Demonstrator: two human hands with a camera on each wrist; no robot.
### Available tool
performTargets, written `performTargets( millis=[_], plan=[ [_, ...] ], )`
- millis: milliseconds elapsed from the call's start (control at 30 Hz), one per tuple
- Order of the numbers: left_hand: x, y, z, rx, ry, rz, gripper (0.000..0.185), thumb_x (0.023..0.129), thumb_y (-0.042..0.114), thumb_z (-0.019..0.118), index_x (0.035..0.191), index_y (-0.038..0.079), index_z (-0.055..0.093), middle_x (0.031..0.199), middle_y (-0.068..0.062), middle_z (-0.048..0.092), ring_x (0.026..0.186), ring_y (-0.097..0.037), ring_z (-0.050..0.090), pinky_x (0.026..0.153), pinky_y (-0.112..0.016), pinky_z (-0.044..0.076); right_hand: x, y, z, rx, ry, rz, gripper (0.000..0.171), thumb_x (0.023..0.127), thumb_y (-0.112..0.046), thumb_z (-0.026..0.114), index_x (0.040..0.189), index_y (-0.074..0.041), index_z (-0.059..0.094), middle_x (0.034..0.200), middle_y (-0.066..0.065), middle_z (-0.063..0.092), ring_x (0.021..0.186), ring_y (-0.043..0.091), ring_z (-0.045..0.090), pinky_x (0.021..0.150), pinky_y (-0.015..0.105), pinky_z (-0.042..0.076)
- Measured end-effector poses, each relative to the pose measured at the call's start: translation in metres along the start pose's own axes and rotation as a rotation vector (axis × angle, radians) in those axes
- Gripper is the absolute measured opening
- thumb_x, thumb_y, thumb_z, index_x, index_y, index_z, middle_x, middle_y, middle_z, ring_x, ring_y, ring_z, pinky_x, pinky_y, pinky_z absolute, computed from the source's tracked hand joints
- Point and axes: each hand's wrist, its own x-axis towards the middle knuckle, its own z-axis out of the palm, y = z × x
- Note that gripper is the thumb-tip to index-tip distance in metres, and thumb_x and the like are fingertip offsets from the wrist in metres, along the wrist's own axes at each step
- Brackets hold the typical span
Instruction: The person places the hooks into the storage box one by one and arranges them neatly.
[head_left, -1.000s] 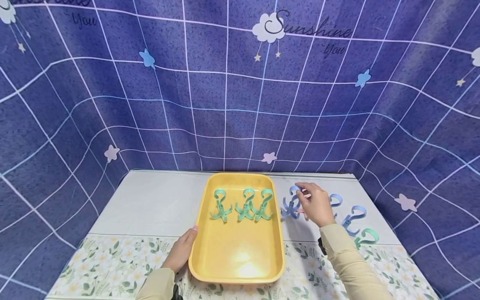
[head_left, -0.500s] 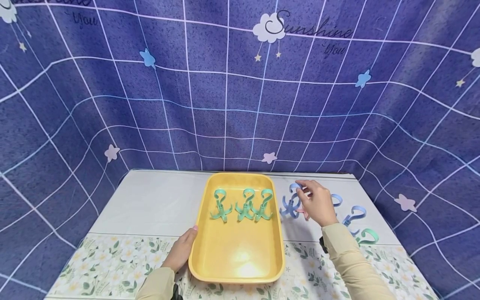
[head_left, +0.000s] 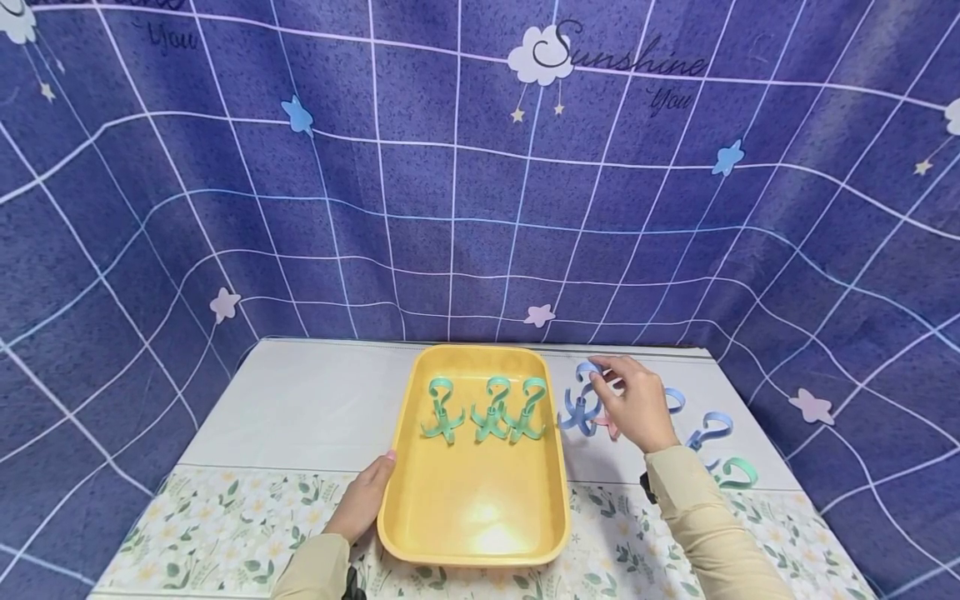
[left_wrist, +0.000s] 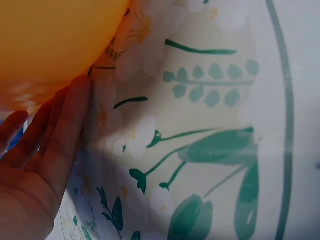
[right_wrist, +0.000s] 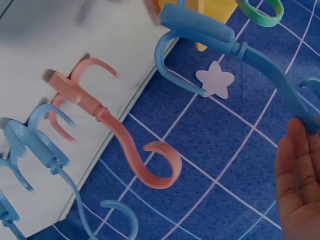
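Now the right hand [head_left: 637, 408] is lifting a blue plastic hook [head_left: 581, 400] just beside the right rim of the yellow tray [head_left: 472, 525]. The blue hook is a glossy piece with a curled loop at its top, a slim curved stem and several upturned prongs fanning out at the bottom; in the right wrist view [right_wrist: 235, 47] it is hanging clear of the counter [head_left: 300, 408]. The grip is pinching the loop end between thumb and fingertips, the fingers curling round it, the wrist bending back and the beige sleeve [head_left: 705, 533] trailing toward the near edge.

The left hand [head_left: 363, 500] is resting flat against the near left side of the tray, fingers straight and holding nothing; the left wrist view shows its fingers [left_wrist: 65, 130] lying along the tray's underside edge on the flowered cloth [left_wrist: 210, 150].

Inside the tray, three green hooks [head_left: 487, 410] are lying in a row near the far end. On the counter to the right, a pink hook [right_wrist: 100, 115] is lying just under the hand, with more blue hooks [head_left: 708, 429] and one green hook [head_left: 735, 473] beyond it.
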Motion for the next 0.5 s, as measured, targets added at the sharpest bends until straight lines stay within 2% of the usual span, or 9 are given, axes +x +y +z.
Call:
performTargets(
  millis=[167,400,500],
  plan=[
    [0.0,0.0,0.0,0.004,0.004,0.015,0.08,0.106,0.065,0.021,0.152,0.004,0.045,0.134,-0.017,0.063,0.127,-0.042,0.056,0.113,-0.063,0.036,0.003,-0.007,-0.002,-0.004,0.009,-0.04,0.022,0.091,0.0,0.073,0.112,-0.002,0.075,0.099,0.012,0.074,0.08,0.025,0.07,0.07,0.046,0.061],
    [0.001,-0.002,0.001,-0.005,-0.001,-0.004,0.08,0.105,0.067,0.02,0.152,0.007,0.044,0.128,-0.013,0.066,0.118,-0.036,0.063,0.11,-0.06,0.041,0.007,-0.018,-0.004,-0.003,-0.024,-0.089,0.022,0.09,-0.001,0.075,0.112,-0.002,0.075,0.099,0.01,0.074,0.078,0.023,0.07,0.07,0.043,0.061],
    [0.001,-0.003,0.001,-0.013,-0.007,-0.015,0.082,0.104,0.069,0.02,0.154,0.008,0.042,0.132,-0.014,0.064,0.121,-0.037,0.061,0.111,-0.061,0.039,0.008,-0.024,-0.005,-0.004,-0.043,-0.104,0.021,0.09,-0.003,0.076,0.112,-0.002,0.075,0.098,0.01,0.074,0.077,0.021,0.069,0.069,0.042,0.061]
  ],
)
